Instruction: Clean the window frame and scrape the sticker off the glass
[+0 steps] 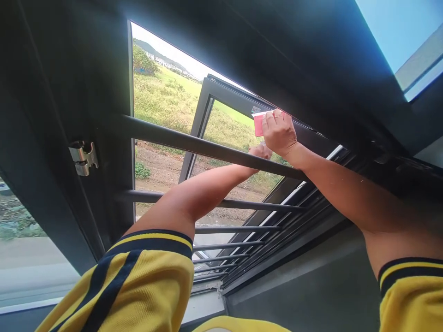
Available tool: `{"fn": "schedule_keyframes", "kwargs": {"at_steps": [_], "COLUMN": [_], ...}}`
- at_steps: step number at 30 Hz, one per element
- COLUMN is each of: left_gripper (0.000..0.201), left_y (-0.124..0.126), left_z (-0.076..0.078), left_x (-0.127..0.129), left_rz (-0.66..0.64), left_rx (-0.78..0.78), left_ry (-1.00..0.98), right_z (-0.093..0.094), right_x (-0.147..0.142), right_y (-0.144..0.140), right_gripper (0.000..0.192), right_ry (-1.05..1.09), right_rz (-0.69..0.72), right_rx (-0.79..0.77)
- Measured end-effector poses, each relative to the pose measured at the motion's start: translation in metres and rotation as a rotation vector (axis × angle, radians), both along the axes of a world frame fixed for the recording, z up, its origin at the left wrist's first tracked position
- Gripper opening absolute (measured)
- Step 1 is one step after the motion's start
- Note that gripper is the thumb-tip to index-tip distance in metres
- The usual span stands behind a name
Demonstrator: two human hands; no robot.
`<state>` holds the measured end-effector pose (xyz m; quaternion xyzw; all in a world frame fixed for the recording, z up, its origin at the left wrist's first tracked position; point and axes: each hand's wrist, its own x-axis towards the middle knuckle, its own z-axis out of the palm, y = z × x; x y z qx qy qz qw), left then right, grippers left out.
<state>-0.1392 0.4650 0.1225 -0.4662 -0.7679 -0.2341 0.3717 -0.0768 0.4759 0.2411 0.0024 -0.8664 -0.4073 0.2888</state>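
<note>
Against the open window sash (221, 94), a pink scraper (258, 123) gripped in the closed fingers of the right hand (278, 133), left hand (260, 151) half hidden behind a guard bar (207, 147), its grip not discernible.

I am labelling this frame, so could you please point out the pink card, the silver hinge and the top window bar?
pink card (258, 125), head view, on its bare left part beside the right hand.
silver hinge (83, 158), head view, on its middle plate.
top window bar (180, 142), head view, on its bare left stretch.
</note>
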Motion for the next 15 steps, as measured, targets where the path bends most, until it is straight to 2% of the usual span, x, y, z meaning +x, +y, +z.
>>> {"fn": "schedule_keyframes", "kwargs": {"at_steps": [5,10,15], "left_gripper": [0.057,0.043,0.048], "left_y": [0.008,0.012,0.008], "left_z": [-0.003,-0.003,0.003], "left_x": [-0.004,-0.013,-0.017], "left_rz": [0.012,-0.03,-0.085], "left_rx": [-0.024,-0.062,-0.068], "left_ry": [-0.02,0.039,0.104], "right_z": [-0.009,-0.012,-0.017], "right_x": [-0.007,-0.016,-0.022], "right_y": [0.006,0.011,0.01], "right_gripper": [0.052,0.055,0.057], "right_ry": [-0.002,0.024,0.01], "right_rz": [0.059,0.06,0.015], "right_rx": [0.091,0.053,0.005]}}
